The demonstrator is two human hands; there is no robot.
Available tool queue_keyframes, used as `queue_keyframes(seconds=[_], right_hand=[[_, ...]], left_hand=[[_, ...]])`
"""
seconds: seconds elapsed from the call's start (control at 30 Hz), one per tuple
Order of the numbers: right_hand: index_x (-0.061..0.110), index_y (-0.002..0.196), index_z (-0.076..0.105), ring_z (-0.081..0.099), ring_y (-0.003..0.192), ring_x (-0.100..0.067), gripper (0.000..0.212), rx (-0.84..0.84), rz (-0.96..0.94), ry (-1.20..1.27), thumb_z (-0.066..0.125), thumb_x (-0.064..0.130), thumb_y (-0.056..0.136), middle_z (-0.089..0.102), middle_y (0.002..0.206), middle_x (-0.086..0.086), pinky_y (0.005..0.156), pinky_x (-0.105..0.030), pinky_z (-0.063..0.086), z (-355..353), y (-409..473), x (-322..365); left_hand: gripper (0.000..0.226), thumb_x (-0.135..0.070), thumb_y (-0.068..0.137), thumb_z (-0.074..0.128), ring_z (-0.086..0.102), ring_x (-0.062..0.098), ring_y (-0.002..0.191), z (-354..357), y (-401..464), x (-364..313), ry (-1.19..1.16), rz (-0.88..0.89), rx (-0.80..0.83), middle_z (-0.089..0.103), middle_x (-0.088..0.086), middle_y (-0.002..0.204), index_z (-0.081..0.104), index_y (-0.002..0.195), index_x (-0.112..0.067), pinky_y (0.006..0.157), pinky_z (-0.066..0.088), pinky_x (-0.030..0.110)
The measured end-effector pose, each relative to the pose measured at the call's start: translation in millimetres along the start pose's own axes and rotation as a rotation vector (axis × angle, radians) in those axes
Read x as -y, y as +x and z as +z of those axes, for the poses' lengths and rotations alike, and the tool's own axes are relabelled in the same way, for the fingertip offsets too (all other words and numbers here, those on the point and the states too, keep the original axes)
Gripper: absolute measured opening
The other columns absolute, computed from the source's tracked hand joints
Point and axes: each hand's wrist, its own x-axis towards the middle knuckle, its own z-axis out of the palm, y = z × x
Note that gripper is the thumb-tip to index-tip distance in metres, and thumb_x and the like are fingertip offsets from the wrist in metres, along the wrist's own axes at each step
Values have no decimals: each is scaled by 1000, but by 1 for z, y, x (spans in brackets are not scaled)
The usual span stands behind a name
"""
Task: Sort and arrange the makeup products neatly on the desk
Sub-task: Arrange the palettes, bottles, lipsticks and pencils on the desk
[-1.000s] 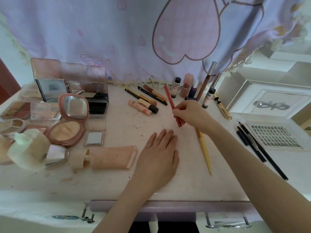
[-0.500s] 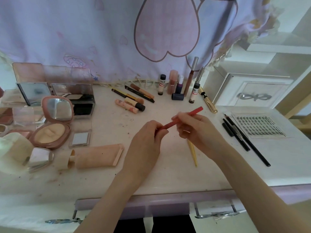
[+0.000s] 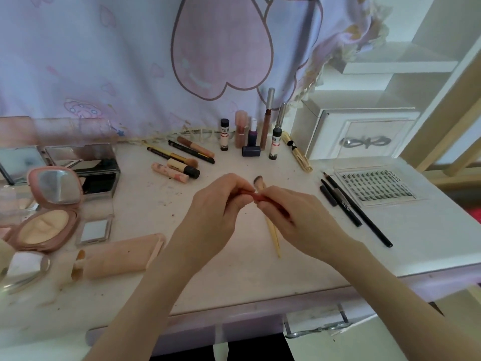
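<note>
Head view: looks forward-down over desk (image 3: pixel 260 277), fairly near, edges warped.

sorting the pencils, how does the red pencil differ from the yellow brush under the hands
The red pencil is pinched between the left hand and right hand; the yellow brush lies untouched on the desk. The pencil is red, the brush pale yellow with bristles. Both are slim sticks.

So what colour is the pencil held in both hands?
Red pencil, seen in the head view, its only view.
</note>
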Motion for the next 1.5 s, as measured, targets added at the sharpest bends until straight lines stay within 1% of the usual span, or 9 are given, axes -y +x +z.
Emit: queue_keyframes(seconds=[0.17,0.3,0.53,0.7,0.9,1.1,1.23,1.37,1.5], right_hand=[[21,102,61,45,47,-5,38,-96,40,11,33,45,92,52,58,12,46,-23,40,-3,-15,-8],[20,101,65,47,41,-10,33,-191,53,-44,40,40,92,54,52,8,39,-30,42,-9,-23,-14],[21,101,70,31,40,0,37,-252,49,-82,41,42,93,37,49,17,36,-19,33,-19,-34,-23],[23,113,52,42,49,-4,47,-93,229,-47,41,59,85,41,55,12,48,-17,33,-24,-35,-28],[17,102,53,46,61,-2,15,5,286,23,53,27,92,47,71,15,59,-12,36,-39,-47,-40],[12,110,67,44,69,-1,22,-98,457,35,54,14,92,44,83,10,66,-4,35,-53,-55,-60],[14,108,69,56,86,-16,22,-164,623,-24,58,21,90,64,94,-3,73,-19,40,-53,-40,-71],[11,106,65,59,97,-21,22,-121,701,-62,60,21,87,66,100,-6,79,-28,45,-41,-19,-74],[8,106,63,57,103,-24,23,-71,727,-102,59,21,87,66,105,-9,84,-33,46,-32,-9,-76]], left_hand=[[5,-18,89,55,47,-14,79,8,12,-6,82,85,71,44,-25,75,59,91,-21,71,34,0],[7,-10,87,59,49,-14,78,20,17,-11,59,144,16,47,-24,74,65,90,-12,69,35,0],[6,-19,86,60,53,-5,74,31,24,-24,62,98,56,51,-23,72,66,88,-18,70,39,4],[12,-19,86,59,50,-3,68,32,27,-31,26,16,120,50,-21,73,55,87,-30,67,35,1],[12,-20,86,59,54,4,76,34,32,-24,-11,-102,153,57,-14,83,56,92,-30,69,43,7],[13,-19,88,59,55,1,76,47,40,-13,-35,-297,41,60,-11,85,61,100,-23,63,42,9],[9,-15,88,58,52,-2,74,69,39,-21,-39,-337,-6,53,-13,82,55,94,-20,56,42,5],[8,-15,88,56,52,13,83,93,44,-31,20,-326,8,55,0,88,48,90,-17,65,46,22],[10,-18,91,52,46,25,97,106,45,-36,122,-290,49,40,-6,69,44,86,-12,85,45,39]])
